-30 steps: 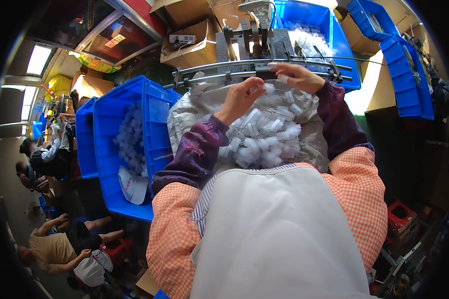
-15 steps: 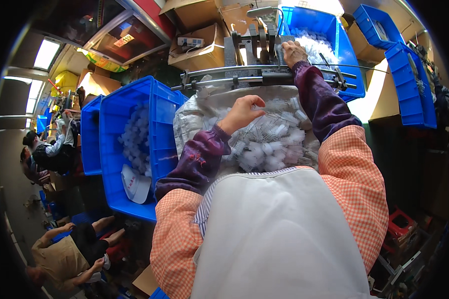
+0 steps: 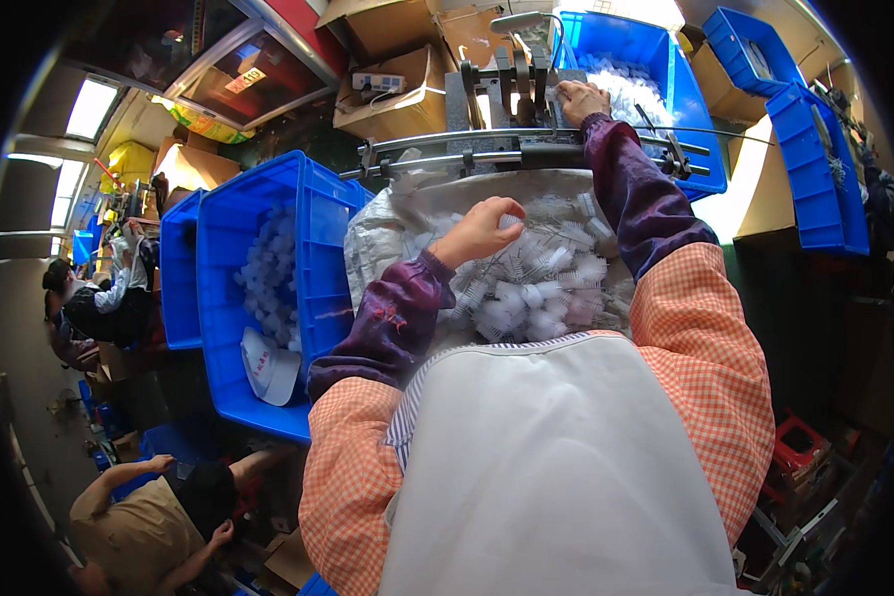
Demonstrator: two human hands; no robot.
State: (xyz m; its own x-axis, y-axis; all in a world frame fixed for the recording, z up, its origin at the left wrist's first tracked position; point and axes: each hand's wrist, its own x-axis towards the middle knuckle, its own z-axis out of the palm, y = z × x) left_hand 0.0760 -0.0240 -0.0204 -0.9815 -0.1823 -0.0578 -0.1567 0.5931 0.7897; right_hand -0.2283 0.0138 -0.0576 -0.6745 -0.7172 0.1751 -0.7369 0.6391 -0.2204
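Observation:
My left hand (image 3: 479, 234) is closed, with a small translucent white plastic piece (image 3: 510, 221) pinched at its fingertips. It hovers over a heap of clear, comb-toothed and rounded white plastic pieces (image 3: 541, 288) lying on a pale sheet (image 3: 375, 238) in front of me. Reaching forward, my right hand (image 3: 584, 103) rests at the right side of a dark metal bench machine (image 3: 521, 94). Its fingers are bent together at the machine, and whatever they hold is too small to make out. Two metal rods (image 3: 447, 149) cross between the machine and the heap.
At left stands a blue crate (image 3: 313, 258) with white pieces and a white cap (image 3: 270, 368). Another blue crate (image 3: 687, 89) of white pieces is behind my right hand. Cardboard boxes (image 3: 387, 104) stand behind the rods. A person in a tan shirt (image 3: 149, 526) sits at lower left.
My left hand's fingers have closed, and a white piece now shows in them. My right hand has shifted slightly left against the machine. The person at lower left has moved their arms and legs.

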